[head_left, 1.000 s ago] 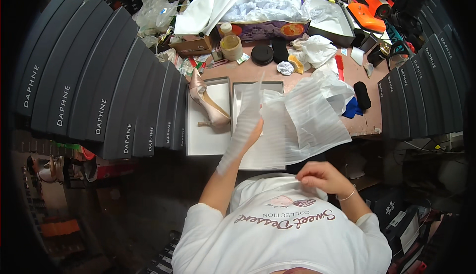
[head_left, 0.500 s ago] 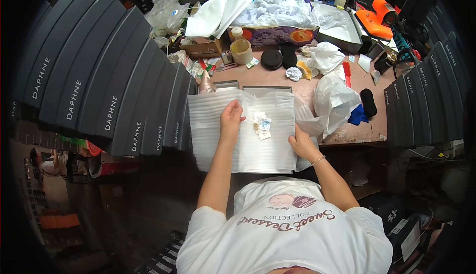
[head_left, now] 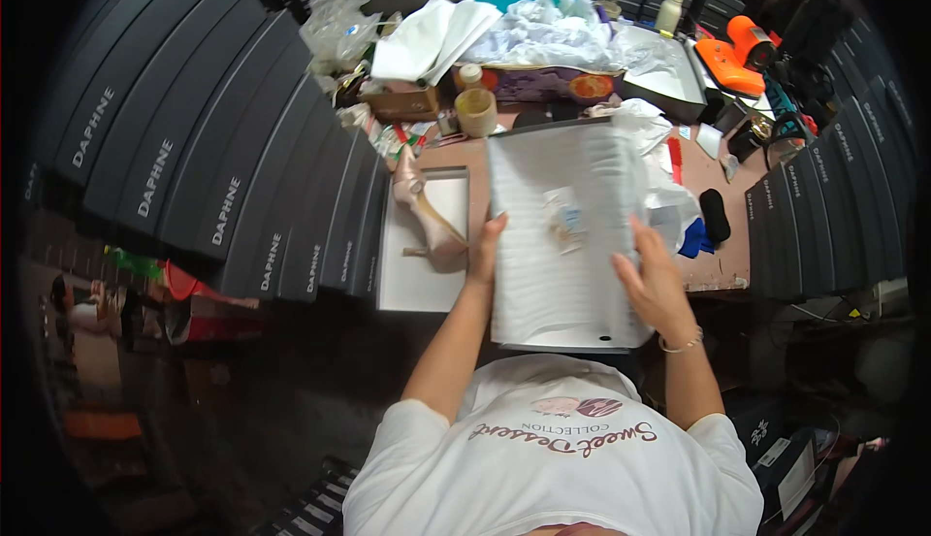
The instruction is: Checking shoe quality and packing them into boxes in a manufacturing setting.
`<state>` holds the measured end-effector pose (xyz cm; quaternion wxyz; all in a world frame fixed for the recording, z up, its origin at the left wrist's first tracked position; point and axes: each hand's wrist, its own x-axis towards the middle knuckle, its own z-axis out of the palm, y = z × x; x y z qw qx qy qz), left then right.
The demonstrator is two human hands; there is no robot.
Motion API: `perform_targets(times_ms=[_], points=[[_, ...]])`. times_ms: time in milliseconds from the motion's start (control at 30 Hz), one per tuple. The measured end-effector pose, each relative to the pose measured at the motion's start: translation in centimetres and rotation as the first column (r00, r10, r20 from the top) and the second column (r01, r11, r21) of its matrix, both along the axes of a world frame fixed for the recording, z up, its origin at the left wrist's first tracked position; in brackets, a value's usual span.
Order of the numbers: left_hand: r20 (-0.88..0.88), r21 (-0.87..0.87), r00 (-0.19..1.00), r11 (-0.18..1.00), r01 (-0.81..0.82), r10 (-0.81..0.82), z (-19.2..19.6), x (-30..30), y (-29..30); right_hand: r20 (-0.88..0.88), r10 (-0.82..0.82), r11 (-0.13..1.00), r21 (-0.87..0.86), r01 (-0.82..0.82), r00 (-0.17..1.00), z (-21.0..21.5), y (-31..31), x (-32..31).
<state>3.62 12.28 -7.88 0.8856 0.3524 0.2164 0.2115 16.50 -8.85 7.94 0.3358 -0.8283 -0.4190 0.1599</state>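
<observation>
A dark shoebox [head_left: 551, 130] stands tilted at the table's front edge, lined with a white ridged foam sheet [head_left: 543, 293]. Small paper packets [head_left: 565, 221] rest in the middle of the sheet. My left hand [head_left: 488, 250] is closed round the box's left side, its thumb at the rim. Along the right side, my right hand [head_left: 659, 279] presses on the foam's edge, thumb and forefinger apart. To the left, a shiny pink high-heeled shoe [head_left: 433, 226] lies on its side in a shallow, pale-lined box part [head_left: 417, 293].
Dark shoeboxes are stacked at the left [head_left: 194, 138] and right [head_left: 810, 196]. Crumpled white paper [head_left: 553, 32], a jar with a brush-like top [head_left: 475, 111], an orange tape dispenser [head_left: 729, 65] and a black shoe-shaped pad [head_left: 714, 214] lie around the table.
The foam sheet went from lying spread over the boxes to sitting inside the shoebox, further right. My hands moved right with it. The pink shoe and its box part are now uncovered.
</observation>
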Motion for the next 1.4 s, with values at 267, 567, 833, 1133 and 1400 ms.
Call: perform_targets(times_ms=[267, 567, 833, 1133, 1400], points=[[-0.306, 0.202, 0.941, 0.976, -0.083, 0.144, -2.9, -1.7, 1.0, -0.734, -0.024, 0.993, 0.059, 0.099, 0.679, -20.3, 4.5, 3.4], [-0.253, 0.961, 0.775, 0.242, 0.133, 0.579, 1.2, -2.8, -0.1, -0.034, -0.028, 0.964, 0.263, 0.036, 0.999, -1.0, 1.8, 9.5], [-0.207, 0.972, 0.89, 0.186, 0.141, 0.407, 3.5, -2.3, -3.8, 0.586, -0.038, 0.968, -0.18, 0.176, 0.809, -12.0, 12.5, 29.6], [-0.172, 0.739, 0.958, 0.673, -0.027, 0.228, 5.5, -2.1, -2.7, 0.667, -0.113, 0.935, 0.321, -0.148, 0.736, -2.1, 11.1, 21.4], [0.008, 0.083, 0.917, 0.914, -0.398, 0.399, 4.7, 2.1, -4.9, 0.562, 0.429, 0.763, 0.194, -0.617, 0.707, -4.0, 6.4, -1.5]])
